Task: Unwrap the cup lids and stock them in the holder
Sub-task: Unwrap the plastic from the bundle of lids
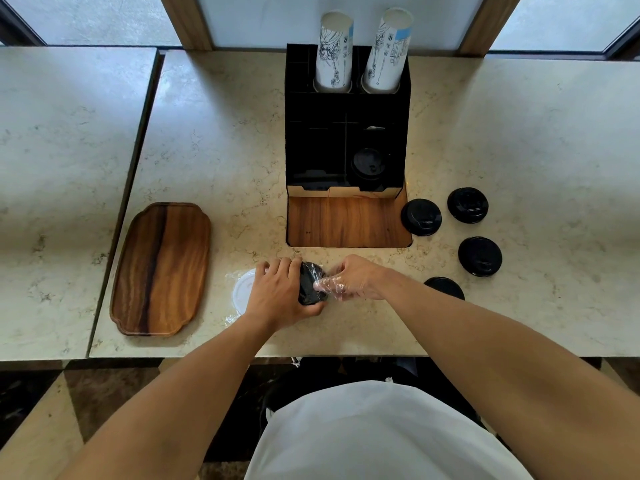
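Observation:
A stack of black cup lids (309,285) in clear plastic wrap lies on the marble counter near its front edge. My left hand (280,293) grips the stack from the left. My right hand (353,278) pinches the plastic wrap (327,284) at the stack's right end, with film draped over its fingers. A white lid in plastic (243,289) lies partly hidden behind my left hand. The black holder (346,133) stands at the back centre, with one black lid (368,163) in its front right compartment.
Several loose black lids (420,217) (467,205) (479,256) (445,287) lie on the counter to the right. Two stacks of paper cups (334,53) stand in the holder's rear. A wooden tray (162,268) lies at the left. A wooden inset (348,221) sits before the holder.

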Available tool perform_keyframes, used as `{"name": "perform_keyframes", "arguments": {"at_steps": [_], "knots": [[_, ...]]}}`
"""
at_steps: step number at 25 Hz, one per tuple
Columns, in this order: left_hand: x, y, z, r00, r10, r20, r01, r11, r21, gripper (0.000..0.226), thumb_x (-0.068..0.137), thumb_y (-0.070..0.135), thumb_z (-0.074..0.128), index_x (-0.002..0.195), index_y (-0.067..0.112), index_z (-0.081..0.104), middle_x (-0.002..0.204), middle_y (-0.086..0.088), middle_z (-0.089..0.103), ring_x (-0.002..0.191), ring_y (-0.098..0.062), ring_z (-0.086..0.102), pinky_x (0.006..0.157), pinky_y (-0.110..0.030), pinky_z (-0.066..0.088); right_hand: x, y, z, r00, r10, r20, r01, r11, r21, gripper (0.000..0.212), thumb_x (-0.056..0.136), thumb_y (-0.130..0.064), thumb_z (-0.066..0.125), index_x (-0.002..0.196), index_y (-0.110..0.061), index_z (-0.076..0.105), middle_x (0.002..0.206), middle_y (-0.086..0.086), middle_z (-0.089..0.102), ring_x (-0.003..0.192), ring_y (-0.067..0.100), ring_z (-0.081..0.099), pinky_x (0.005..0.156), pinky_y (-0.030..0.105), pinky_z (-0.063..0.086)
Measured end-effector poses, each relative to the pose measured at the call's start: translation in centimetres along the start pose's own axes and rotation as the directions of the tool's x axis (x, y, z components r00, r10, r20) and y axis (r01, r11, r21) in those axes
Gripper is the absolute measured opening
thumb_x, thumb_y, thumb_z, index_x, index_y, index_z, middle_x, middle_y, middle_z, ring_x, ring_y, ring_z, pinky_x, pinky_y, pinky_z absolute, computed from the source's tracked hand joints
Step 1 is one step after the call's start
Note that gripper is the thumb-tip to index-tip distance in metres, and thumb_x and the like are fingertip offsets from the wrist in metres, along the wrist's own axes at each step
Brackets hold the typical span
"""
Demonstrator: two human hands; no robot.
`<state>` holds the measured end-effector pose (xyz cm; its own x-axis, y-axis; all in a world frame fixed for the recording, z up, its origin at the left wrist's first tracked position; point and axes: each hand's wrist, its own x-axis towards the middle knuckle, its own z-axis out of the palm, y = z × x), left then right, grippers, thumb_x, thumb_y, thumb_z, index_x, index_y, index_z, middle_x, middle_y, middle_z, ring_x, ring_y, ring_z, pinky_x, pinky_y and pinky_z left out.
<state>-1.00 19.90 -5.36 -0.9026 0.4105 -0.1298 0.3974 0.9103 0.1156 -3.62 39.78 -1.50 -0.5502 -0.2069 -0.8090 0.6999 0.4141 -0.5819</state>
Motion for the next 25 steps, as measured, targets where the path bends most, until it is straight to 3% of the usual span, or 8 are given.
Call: {"name": "perform_keyframes", "arguments": {"at_steps": [4,7,11,14,17,19,23,25], "knots": [[0.0,0.1,0.0,0.999,-0.033,-0.015,0.032,0.999,-0.030,0.103,0.070,0.086,0.044,0.132,0.003,0.051,0.115,-0.011,0.062,0.105,-0.029,0.056,0.101,-0.048,0.038,0.5,-0.2,0.6,0.994,-0.060,-0.094,0.054,0.996,-0.066,0.022,0.075,-0.029,0.092,0.076,-0.015,0.075,0.075,0.011,0.075,0.055,0.015,0.063,0.054,0.028,0.053],[0.1,0.1,0.1,0.998,-0.045,-0.037,0.043,0.998,-0.046,0.106,0.070,0.087,0.044,0.133,0.002,0.050,0.115,-0.011,0.062,0.104,-0.029,0.056,0.099,-0.048,0.040,0.7,0.1,0.9,0.995,-0.031,-0.099,0.035,0.999,0.036,0.023,0.078,-0.026,0.089,0.090,-0.020,0.070,0.091,0.013,0.077,0.063,0.018,0.066,0.054,0.028,0.054],[0.2,0.1,0.3,0.998,-0.042,-0.046,0.040,0.999,-0.036,0.108,0.069,0.091,0.041,0.133,0.005,0.050,0.113,-0.010,0.062,0.102,-0.028,0.055,0.097,-0.048,0.040,0.5,0.9,0.3,0.989,-0.022,-0.149,0.046,0.986,0.159,0.026,0.082,-0.021,0.086,0.104,-0.019,0.071,0.095,0.010,0.077,0.069,0.017,0.068,0.057,0.027,0.055],[0.2,0.0,0.5,0.999,-0.021,-0.044,0.020,1.000,-0.020,0.107,0.068,0.091,0.043,0.133,0.007,0.051,0.112,-0.010,0.062,0.101,-0.029,0.056,0.096,-0.049,0.040,0.3,1.6,-0.8,0.982,-0.049,-0.180,0.067,0.993,0.093,0.034,0.082,-0.025,0.085,0.114,-0.014,0.078,0.088,0.008,0.080,0.058,0.009,0.068,0.051,0.023,0.053],[0.3,-0.2,0.5,1.000,0.005,-0.027,-0.005,1.000,0.014,0.099,0.068,0.088,0.046,0.131,0.012,0.052,0.112,-0.009,0.061,0.101,-0.030,0.055,0.095,-0.048,0.040,0.4,2.0,-1.5,0.972,-0.042,-0.232,0.061,0.995,0.077,0.031,0.083,-0.029,0.084,0.112,-0.020,0.078,0.067,-0.005,0.074,0.047,0.004,0.057,0.044,0.020,0.043],[0.3,-0.3,0.6,1.000,0.017,-0.021,-0.017,1.000,0.025,0.093,0.069,0.086,0.046,0.130,0.014,0.052,0.112,-0.009,0.061,0.101,-0.030,0.056,0.094,-0.048,0.041,0.3,2.0,-1.7,0.972,-0.047,-0.231,0.066,0.995,0.077,0.026,0.085,-0.032,0.082,0.110,-0.026,0.077,0.061,-0.013,0.071,0.055,0.004,0.058,0.050,0.019,0.043],[0.3,-0.4,0.7,0.999,0.031,-0.021,-0.030,0.999,0.044,0.088,0.071,0.084,0.045,0.122,0.014,0.055,0.109,-0.009,0.062,0.098,-0.030,0.057,0.091,-0.048,0.042,0.4,2.0,-1.7,0.972,-0.094,-0.217,0.103,0.994,0.027,0.033,0.091,-0.038,0.076,0.120,-0.021,0.074,0.105,-0.001,0.077,0.097,0.017,0.073,0.091,0.034,0.059],[0.3,-0.6,0.9,0.999,0.036,-0.023,-0.034,0.998,0.057,0.083,0.073,0.083,0.046,0.120,0.014,0.055,0.108,-0.009,0.062,0.098,-0.030,0.057,0.091,-0.048,0.043,0.7,1.7,-1.6,0.959,-0.136,-0.249,0.124,0.990,-0.063,0.035,0.092,-0.040,0.073,0.121,-0.020,0.072,0.111,0.001,0.075,0.102,0.018,0.072,0.093,0.038,0.060]]}}
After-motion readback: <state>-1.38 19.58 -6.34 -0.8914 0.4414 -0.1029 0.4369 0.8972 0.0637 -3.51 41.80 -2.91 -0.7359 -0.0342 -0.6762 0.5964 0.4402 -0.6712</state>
